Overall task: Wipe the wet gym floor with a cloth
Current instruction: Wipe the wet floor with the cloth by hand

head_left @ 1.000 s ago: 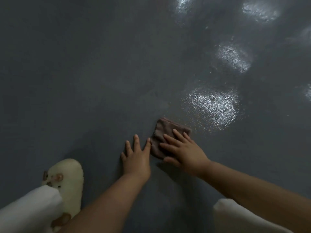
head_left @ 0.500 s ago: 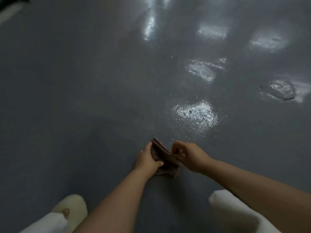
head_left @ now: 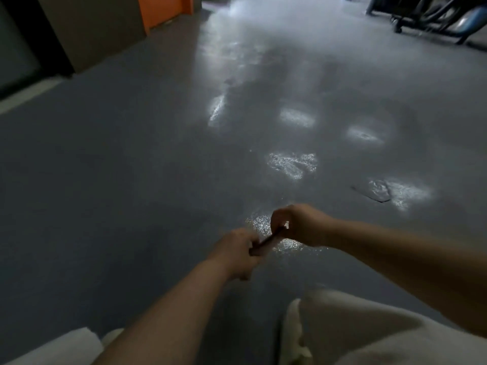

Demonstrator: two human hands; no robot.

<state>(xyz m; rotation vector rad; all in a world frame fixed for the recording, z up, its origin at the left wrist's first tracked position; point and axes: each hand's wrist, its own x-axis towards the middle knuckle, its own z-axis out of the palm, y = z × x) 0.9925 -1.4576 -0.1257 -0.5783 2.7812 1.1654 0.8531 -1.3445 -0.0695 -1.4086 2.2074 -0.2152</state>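
The cloth (head_left: pixel 267 242) is a small dark brownish piece, seen almost edge-on as a thin stretched strip, lifted off the floor (head_left: pixel 118 180) between both hands. The left hand (head_left: pixel 234 255) grips its nearer end with fingers curled tight around the fabric; the right hand (head_left: pixel 297 225) pinches the farther end, fingers bent in on it. The picture is blurred here, so the weave of the cloth cannot be told.

The floor is a smooth, matte grey-blue sheet with a fine speckle. Just under and beyond the cloth lies a wet patch (head_left: pixel 276 233) that glitters with a grainy shine. Farther from the cloth, more shiny puddles (head_left: pixel 292 164) spread in irregular blots, catching pale light; one to the right of the cloth has a dark curved edge.

Nearer than the cloth, pale cream trouser legs (head_left: pixel 355 327) of soft cloth fill the lower edge, and both bare forearms reach out from there.

Far beyond the cloth to the left stand a beige wall (head_left: pixel 100 30) and an orange panel (head_left: pixel 163 9). Far to the right, dark curved metal frames of gym equipment (head_left: pixel 427 19) rest on the floor, with a blue rounded part among them.
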